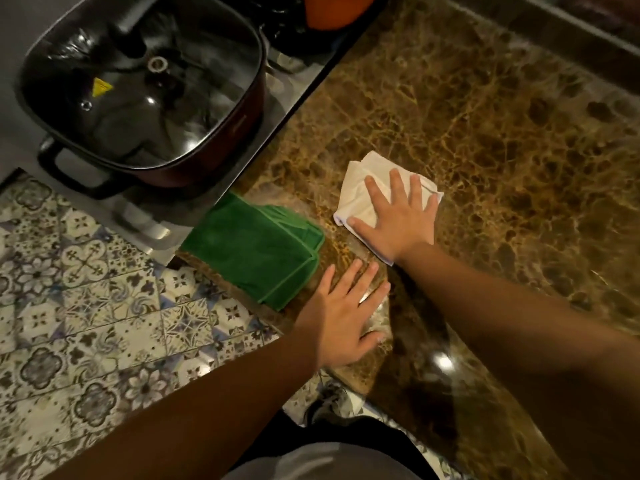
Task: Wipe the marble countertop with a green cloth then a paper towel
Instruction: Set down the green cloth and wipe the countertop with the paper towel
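A brown veined marble countertop fills the right side of the view. My right hand lies flat, fingers spread, pressing a folded white paper towel onto the marble. The green cloth lies folded at the counter's left front corner, nobody touching it. My left hand rests flat on the counter edge just right of the green cloth, fingers apart, holding nothing.
A dark square pot with a glass lid stands on the steel stove left of the counter. An orange object sits at the top. Patterned floor tiles lie below left. A dark raised backsplash ledge bounds the counter's far side.
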